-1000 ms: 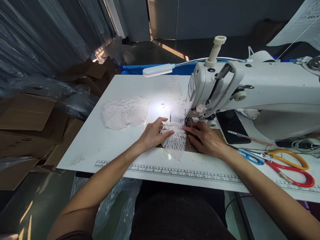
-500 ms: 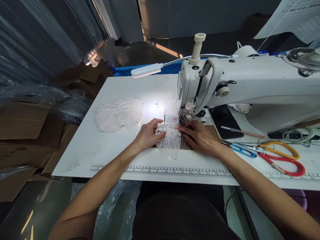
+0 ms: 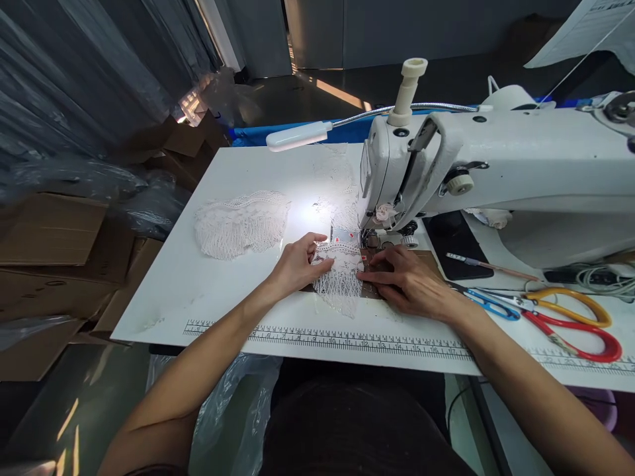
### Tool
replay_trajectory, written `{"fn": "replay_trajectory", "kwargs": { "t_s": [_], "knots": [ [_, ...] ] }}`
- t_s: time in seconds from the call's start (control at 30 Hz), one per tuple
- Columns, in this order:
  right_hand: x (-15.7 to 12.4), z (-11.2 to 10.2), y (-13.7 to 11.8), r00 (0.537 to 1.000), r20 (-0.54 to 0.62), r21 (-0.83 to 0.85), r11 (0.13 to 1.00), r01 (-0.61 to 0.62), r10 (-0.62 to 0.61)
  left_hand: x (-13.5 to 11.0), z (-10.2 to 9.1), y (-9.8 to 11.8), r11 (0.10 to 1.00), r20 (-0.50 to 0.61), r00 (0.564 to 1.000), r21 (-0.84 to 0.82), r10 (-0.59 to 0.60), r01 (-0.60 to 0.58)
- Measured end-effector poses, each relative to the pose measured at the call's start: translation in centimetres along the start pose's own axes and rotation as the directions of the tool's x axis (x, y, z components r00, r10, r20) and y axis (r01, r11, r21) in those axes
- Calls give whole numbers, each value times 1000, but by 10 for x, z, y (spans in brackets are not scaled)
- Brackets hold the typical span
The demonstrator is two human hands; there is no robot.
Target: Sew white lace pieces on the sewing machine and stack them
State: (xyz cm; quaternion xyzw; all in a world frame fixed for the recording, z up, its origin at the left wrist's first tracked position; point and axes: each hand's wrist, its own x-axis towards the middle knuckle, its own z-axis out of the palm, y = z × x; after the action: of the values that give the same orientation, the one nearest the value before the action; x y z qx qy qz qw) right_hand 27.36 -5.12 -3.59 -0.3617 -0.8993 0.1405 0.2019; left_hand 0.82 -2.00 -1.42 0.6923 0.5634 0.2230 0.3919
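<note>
Ruler [image 3: 297, 336]: numerals 10, 12 and 13 legible along the white tabletop [image 3: 171, 284].
Left hand [image 3: 295, 266]: angled inward, thumb and forefinger parted, thumb on the lace.
Lace [image 3: 341, 281]: spread between the 2 hands, beside the sewing machine [image 3: 520, 165].
Right hand [image 3: 409, 281]: held low, fingers loosely extended, 1 fingertip at the lace's edge.
Paper [image 3: 583, 39]: print too small to read.

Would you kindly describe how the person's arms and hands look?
The left hand and right hand are bare, without visible gloves, rings or bracelets. Above the left elbow, a dark sleeve edge shows; no sleeve shows on the right.
</note>
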Motion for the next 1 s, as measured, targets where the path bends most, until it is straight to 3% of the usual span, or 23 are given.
{"fn": "replay_trajectory", "kwargs": {
  "t_s": [0.5,1.0],
  "knots": [
    [3,1,-3,999,-18,12,999,-36,36,1,0,-2,1000,-68,998,24,12,-10],
    [3,4,-6,998,-49,-7,999,-49,49,0,-2,-2,1000,-50,999,8,-2,2]
  ]
}}
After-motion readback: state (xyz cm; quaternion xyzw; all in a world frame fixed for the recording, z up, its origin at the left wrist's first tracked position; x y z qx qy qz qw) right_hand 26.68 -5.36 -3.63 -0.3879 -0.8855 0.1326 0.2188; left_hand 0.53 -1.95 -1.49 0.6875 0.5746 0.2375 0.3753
